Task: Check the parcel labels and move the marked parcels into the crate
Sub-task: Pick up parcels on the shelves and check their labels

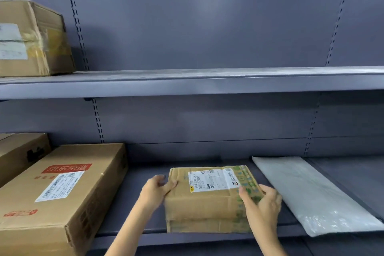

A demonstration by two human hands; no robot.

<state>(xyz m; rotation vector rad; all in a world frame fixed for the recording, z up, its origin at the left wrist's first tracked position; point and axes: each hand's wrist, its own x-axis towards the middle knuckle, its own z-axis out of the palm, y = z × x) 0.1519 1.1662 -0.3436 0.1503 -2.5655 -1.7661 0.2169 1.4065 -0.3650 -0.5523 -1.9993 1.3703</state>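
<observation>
Four boxes and one white bag (311, 193) show. Left hand (154, 190) and right hand (262, 203) grip the small box (207, 203) by its sides at the lower shelf (133, 203) front edge, with bare shelf either side.

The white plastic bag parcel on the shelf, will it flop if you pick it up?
Probably, yes. The white plastic bag parcel lies flat and thin on the shelf, so it likely bends when lifted by one end. Its shiny, crinkled film looks slippery. It seems light for its size, though its contents are hidden.
</observation>
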